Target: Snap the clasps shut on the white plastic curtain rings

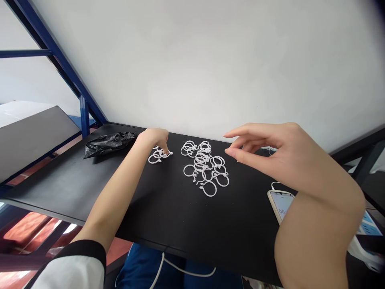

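My left hand point(157, 138) reaches down over a small group of white curtain rings point(155, 159) on the left of the black tabletop point(168, 212). Its fingers are bent and the fingertips meet at a ring there; the hand itself partly covers this group. A larger loose pile of white curtain rings point(207, 170), many of them overlapping, lies between my two hands. To the right of that pile, my right hand point(261, 146) hovers above the table. Its thumb and forefinger are apart, and nothing shows between them.
A crumpled black plastic bag point(111, 143) lies at the left rear. On the right, a phone point(281, 202) with a white cable is partly behind my right forearm. A pale wall point(192, 72) rises along the back edge, and a blue metal frame point(64, 66) stands left.
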`<state>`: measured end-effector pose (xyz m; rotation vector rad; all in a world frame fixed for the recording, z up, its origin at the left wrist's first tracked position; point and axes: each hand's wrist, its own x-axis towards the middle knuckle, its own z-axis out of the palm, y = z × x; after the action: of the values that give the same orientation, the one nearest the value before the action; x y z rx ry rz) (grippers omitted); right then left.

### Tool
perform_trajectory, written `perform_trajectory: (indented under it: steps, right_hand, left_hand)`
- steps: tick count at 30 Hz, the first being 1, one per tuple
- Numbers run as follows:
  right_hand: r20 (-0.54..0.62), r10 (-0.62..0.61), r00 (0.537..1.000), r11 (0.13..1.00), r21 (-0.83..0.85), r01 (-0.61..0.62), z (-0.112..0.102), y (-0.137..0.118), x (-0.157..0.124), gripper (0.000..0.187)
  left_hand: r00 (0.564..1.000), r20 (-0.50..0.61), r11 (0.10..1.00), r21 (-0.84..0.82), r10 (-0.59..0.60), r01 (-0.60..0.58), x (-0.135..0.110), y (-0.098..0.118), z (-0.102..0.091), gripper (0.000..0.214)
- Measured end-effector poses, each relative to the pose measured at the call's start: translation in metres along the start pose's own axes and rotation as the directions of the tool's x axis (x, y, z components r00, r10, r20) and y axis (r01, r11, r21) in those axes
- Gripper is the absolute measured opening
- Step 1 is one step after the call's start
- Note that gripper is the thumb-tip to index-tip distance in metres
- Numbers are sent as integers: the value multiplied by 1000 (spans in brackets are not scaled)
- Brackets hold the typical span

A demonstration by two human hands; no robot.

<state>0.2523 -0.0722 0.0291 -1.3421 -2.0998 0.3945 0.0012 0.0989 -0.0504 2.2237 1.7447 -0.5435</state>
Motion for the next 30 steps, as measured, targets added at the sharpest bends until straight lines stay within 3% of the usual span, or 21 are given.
perform_trajectory:
  steps: [3,7,12,15,19,30]
  right_hand:
    - [-10,-13,1000,1000,-1,13,1,-2,0,17]
    - [-2,-21,1000,1000,-16,21,3,-4,0,17]
    - [12,-19,1000,1000,-9,20,3,-7,0,18]
    - [6,-21,1000,1000,-6,21,4,-6,0,18]
    - [2,-15,1000,1000,-10,15,5,-5,1,19]
    - [16,5,1000,1000,-7,-5,4,-7,1,19]
  left_hand:
    - [986,-92,989,-28,141,-144,1,10,4,60]
    - [934,-149,943,-22,325,-332,16,31,20,52]
    - [919,-188,937,12,346,-350,32,43,35,46]
    - [923,-164,936,4,348,-352,34,41,36,46]
    - [919,-176,934,3,352,-357,34,39,35,31]
    - [831,-257,845,-85,494,-529,29,30,25,30]
